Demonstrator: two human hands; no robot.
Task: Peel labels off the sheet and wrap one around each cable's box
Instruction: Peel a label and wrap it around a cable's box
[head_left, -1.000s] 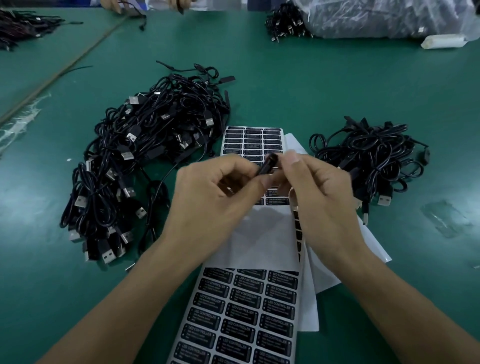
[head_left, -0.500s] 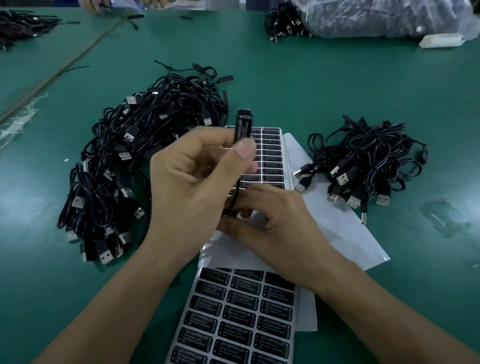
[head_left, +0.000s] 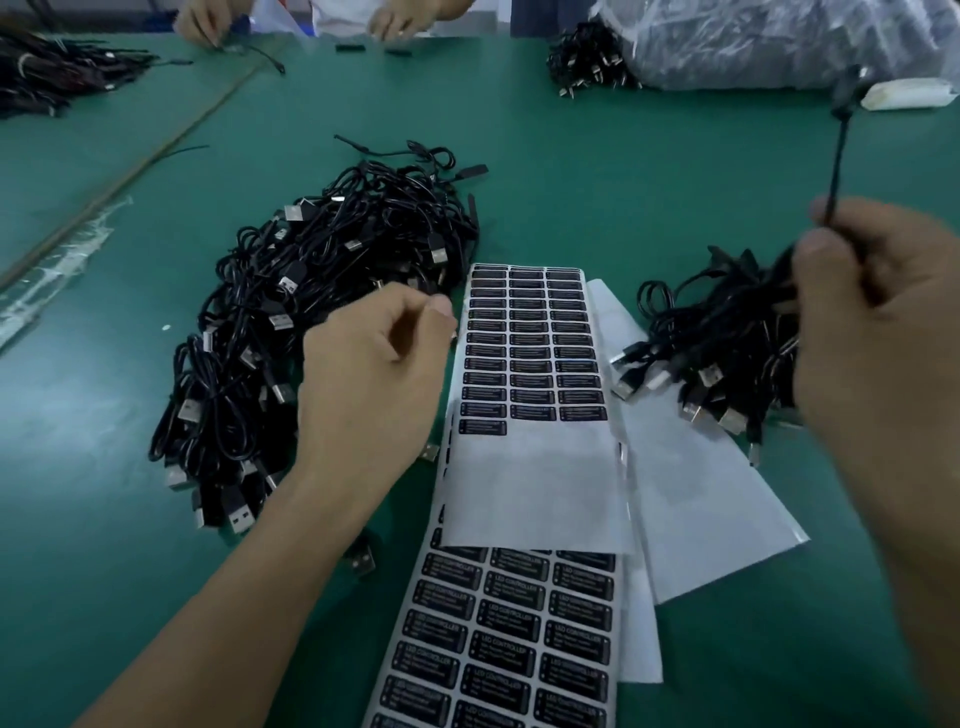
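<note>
Both hands have moved apart since a moment ago, when they were close together over the label sheet (head_left: 535, 343). The right hand (head_left: 872, 332) now grips a black cable (head_left: 835, 166) above the small cable pile (head_left: 717, 358), right of the sheet. The cable's box (head_left: 847, 91) sticks up at the far end and looks blurry. The left hand (head_left: 374, 374) is at the sheet's left edge, over the big cable pile (head_left: 311, 322). Its fingers are loosely curled and nothing shows in them.

The swinging cable may snag the small pile and drag it onto the sheet. The left hand may pull up a tangle instead of one cable and bump the sheet's edge.

Open green table (head_left: 597, 171) lies beyond the sheet. Right beside the sheet, both sides are crowded.
</note>
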